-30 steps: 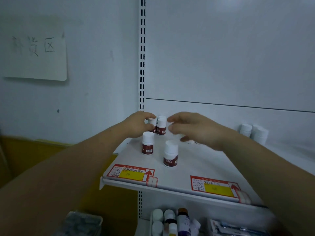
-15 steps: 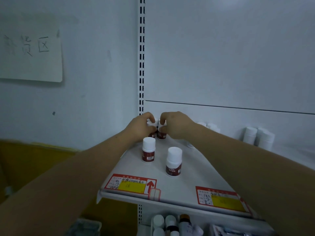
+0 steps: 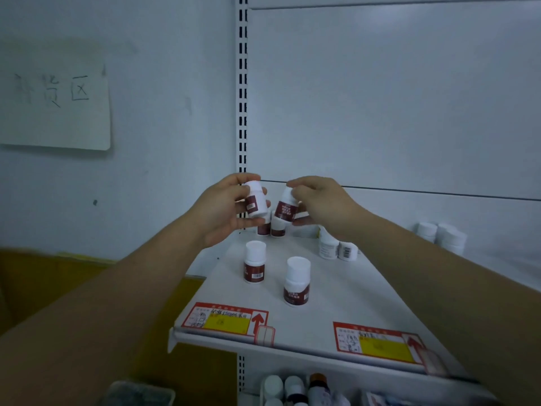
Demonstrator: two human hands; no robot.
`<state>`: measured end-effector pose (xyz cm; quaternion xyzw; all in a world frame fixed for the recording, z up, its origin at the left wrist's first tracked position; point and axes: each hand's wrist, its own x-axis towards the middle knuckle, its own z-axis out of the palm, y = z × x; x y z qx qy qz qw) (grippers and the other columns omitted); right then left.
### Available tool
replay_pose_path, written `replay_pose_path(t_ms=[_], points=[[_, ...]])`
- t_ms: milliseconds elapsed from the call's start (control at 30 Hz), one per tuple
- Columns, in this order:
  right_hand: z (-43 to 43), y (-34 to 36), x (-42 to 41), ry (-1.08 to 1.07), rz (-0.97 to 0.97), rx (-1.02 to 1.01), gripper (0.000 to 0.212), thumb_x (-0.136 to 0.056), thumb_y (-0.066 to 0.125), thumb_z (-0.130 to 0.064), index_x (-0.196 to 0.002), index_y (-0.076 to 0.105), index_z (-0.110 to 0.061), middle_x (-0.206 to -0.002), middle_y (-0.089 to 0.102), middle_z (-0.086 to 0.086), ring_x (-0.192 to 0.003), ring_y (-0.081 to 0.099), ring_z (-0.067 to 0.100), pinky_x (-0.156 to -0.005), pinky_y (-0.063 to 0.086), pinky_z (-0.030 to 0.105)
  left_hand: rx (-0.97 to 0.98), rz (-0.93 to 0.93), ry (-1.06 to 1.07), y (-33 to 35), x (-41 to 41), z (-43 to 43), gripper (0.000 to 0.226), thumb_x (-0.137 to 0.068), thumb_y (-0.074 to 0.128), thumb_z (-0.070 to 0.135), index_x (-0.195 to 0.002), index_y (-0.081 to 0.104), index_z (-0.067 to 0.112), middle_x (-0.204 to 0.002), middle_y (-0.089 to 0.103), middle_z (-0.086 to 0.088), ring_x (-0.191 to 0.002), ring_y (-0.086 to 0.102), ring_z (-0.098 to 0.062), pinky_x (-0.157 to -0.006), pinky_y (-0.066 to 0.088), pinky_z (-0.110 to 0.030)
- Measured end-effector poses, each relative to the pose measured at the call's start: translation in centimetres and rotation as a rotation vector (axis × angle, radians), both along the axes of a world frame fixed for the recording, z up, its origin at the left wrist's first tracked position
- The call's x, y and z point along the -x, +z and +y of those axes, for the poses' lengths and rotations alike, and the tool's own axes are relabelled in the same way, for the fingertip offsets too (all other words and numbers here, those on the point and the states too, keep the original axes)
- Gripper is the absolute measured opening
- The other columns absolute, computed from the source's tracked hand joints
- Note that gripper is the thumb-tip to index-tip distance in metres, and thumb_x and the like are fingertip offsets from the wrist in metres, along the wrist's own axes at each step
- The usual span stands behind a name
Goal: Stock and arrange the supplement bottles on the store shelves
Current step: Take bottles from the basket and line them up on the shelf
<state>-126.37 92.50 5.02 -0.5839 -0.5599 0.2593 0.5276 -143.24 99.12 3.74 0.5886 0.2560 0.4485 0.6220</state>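
Observation:
My left hand (image 3: 219,212) grips a white-capped bottle with a dark red label (image 3: 255,200), lifted above the back left of the white shelf (image 3: 336,294). My right hand (image 3: 319,200) holds a second red-label bottle (image 3: 287,208), tilted, beside the first. Below them two more red-label bottles (image 3: 273,225) stand at the shelf's back. Two further red-label bottles stand nearer the front: one (image 3: 254,266) on the left, one (image 3: 296,281) to its right.
White-label bottles (image 3: 336,247) stand under my right wrist and another white group (image 3: 442,235) sits at the back right. Red and yellow price tags (image 3: 225,319) line the shelf front. A slotted upright (image 3: 241,83) runs up the back. Bottles (image 3: 292,388) fill the shelf below.
Both hands have risen from the shelf's back row, each lifting a red-label bottle off the surface. The white-label bottles under my right wrist are now uncovered.

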Motion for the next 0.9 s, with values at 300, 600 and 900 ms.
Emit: replay_pose_path(t_ms=[300, 600, 900], points=[[-3.1, -0.1, 0.2, 0.152, 0.358, 0.029, 0.022, -0.096, 0.054, -0.028, -0.114, 0.059, -0.015, -0.094, 0.059, 0.006, -0.075, 0.062, 0.019, -0.063, 0.054, 0.032, -0.012, -0.084, -0.089, 0.8, 0.3, -2.2, 0.031, -0.098, 0.038, 0.004, -0.112, 0.058, 0.024, -0.114, 0.065, -0.014, -0.096, 0.068, -0.033, -0.070, 0.058, -0.040], [-4.1, -0.7, 0.0, 0.216, 0.408, -0.052, 0.013, -0.093, 0.057, -0.016, -0.103, 0.063, -0.022, -0.084, 0.060, 0.003, -0.072, 0.057, 0.018, -0.055, 0.047, 0.027, -0.049, -0.053, -0.062, 1.1, 0.1, -3.5, 0.027, -0.098, 0.044, 0.006, -0.109, 0.059, 0.025, -0.107, 0.063, -0.012, -0.093, 0.067, -0.028, -0.069, 0.058, -0.037], [-4.2, -0.9, -0.3, 0.209, 0.463, -0.076, 0.011, -0.094, 0.054, -0.015, -0.102, 0.060, -0.022, -0.090, 0.057, 0.008, -0.075, 0.057, 0.020, -0.061, 0.053, 0.033, -0.062, -0.042, -0.058, 1.2, -0.1, -4.0, 0.026, -0.098, 0.043, 0.006, -0.107, 0.061, 0.023, -0.104, 0.060, -0.013, -0.090, 0.066, -0.028, -0.068, 0.059, -0.038]])
